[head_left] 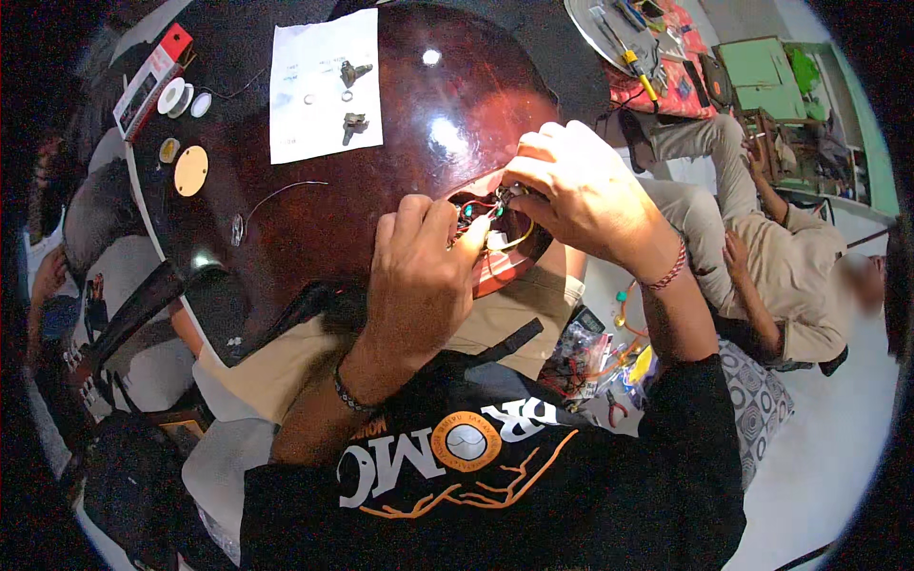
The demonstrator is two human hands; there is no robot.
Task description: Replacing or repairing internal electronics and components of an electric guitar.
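Note:
A glossy dark red-brown instrument body (343,224) lies across my lap. My left hand (424,266) is curled at its open cavity of wires and small green components (470,211), fingertips closed on something hidden. My right hand (581,190) reaches into the cavity from the right, fingers bent and pinched by a small metal part with wires; what exactly it grips is unclear. On the body, white paper (314,138) carries small metal parts (352,72) and rings. Left of it lie a round cream plate (190,171), spools (173,97), a red-and-white box (143,95) and thin wire.
At upper right are a soldering iron (647,86) on a red patterned cloth and a green cabinet (757,76). A seated person (781,266) is at the right, another person's arm (52,271) at far left. Pliers (614,409) and bagged wiring lie below right, beside a patterned cushion.

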